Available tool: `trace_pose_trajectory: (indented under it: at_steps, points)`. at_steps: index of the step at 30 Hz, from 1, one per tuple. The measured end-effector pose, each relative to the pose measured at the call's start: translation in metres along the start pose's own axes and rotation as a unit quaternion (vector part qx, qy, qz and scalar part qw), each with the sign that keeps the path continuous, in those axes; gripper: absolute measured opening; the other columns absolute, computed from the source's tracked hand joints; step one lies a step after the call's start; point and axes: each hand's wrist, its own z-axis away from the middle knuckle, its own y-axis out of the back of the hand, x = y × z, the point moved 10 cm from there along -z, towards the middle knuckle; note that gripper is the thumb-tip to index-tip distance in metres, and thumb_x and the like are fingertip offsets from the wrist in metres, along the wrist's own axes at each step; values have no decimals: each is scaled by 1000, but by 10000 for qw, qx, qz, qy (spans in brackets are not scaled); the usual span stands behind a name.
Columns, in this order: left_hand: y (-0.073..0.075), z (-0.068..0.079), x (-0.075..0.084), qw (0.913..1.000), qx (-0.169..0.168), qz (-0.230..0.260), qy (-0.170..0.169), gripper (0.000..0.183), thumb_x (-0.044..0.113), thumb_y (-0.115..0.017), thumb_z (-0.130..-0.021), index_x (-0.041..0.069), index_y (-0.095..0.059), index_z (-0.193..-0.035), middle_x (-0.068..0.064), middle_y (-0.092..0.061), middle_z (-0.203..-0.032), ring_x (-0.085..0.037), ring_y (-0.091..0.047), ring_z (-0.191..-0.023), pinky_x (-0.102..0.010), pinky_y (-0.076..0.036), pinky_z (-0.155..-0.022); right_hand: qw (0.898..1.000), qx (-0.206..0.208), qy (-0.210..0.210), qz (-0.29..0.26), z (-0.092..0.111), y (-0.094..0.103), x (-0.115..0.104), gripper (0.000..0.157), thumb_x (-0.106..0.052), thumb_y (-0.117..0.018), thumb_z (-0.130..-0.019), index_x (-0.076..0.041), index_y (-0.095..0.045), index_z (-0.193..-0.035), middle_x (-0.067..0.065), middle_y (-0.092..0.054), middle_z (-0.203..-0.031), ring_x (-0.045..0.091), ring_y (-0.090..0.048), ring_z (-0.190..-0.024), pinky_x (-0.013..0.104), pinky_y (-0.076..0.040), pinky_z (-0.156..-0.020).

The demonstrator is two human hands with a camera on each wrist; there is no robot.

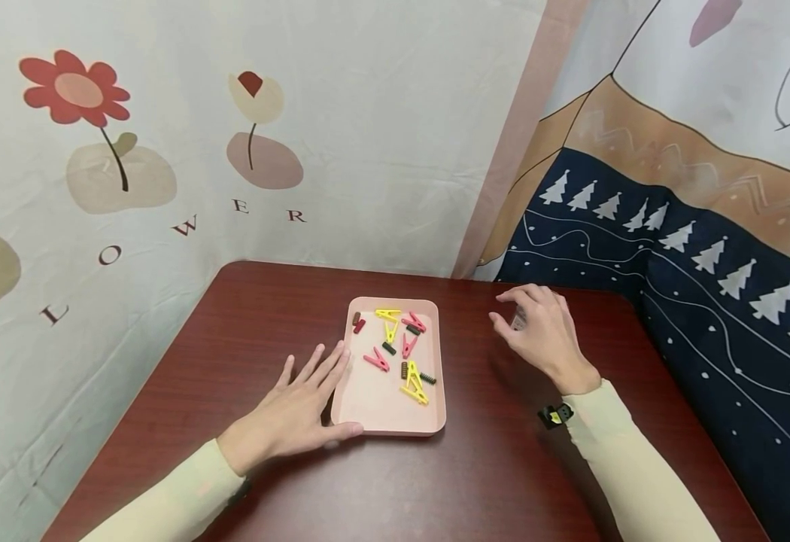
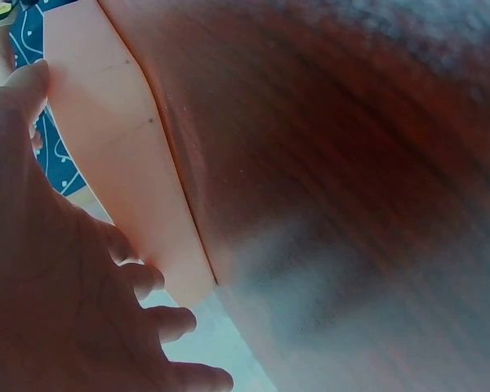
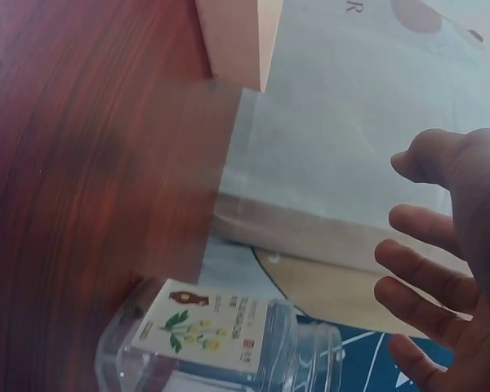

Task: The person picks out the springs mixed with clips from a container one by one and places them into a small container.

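A pink tray (image 1: 368,406) lies on the table with small pieces in it. Yellow clothespins (image 1: 414,391) and pink clothespins (image 1: 377,360) are scattered there among dark coil springs (image 1: 428,379). My left hand (image 1: 293,414) has its fingers spread and touches the tray's left side, the thumb at the near left corner. To the right of the tray, my right hand (image 1: 544,335) hovers with loosely bent fingers and nothing between them. A clear plastic jar (image 3: 290,347) with a printed label stands close to that hand, apart from the fingers; the hand mostly hides it in the head view.
The dark red wooden table (image 1: 259,316) ends against a flower-printed cloth (image 1: 381,150) at the back. A navy cloth with white trees (image 1: 693,316) hangs along the right side. A small red piece (image 1: 359,326) lies at the tray's upper left.
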Motion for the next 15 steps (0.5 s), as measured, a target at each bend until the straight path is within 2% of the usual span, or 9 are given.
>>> trace_pose_trajectory:
  at_steps: [8, 15]
  points:
    - [0, 0, 0, 10000, -36, 27, 31, 123, 91, -62, -100, 15, -22, -188, -5, -13, -199, -46, -20, -183, -87, -16, -139, 9998, -155, 124, 95, -3, -7, -16, 37, -32, -93, -96, -11, -87, -126, 16, -83, -129, 41, -74, -123, 67, -57, -110]
    - [1, 0, 0, 10000, -18, 22, 46, 123, 91, -63, -100, 15, -23, -188, -5, -14, -199, -47, -21, -183, -87, -18, -139, 9980, -628, -14, -1, -4, -22, -26, 39, -33, -92, -98, -13, -85, -131, 15, -81, -135, 39, -72, -128, 67, -55, -115]
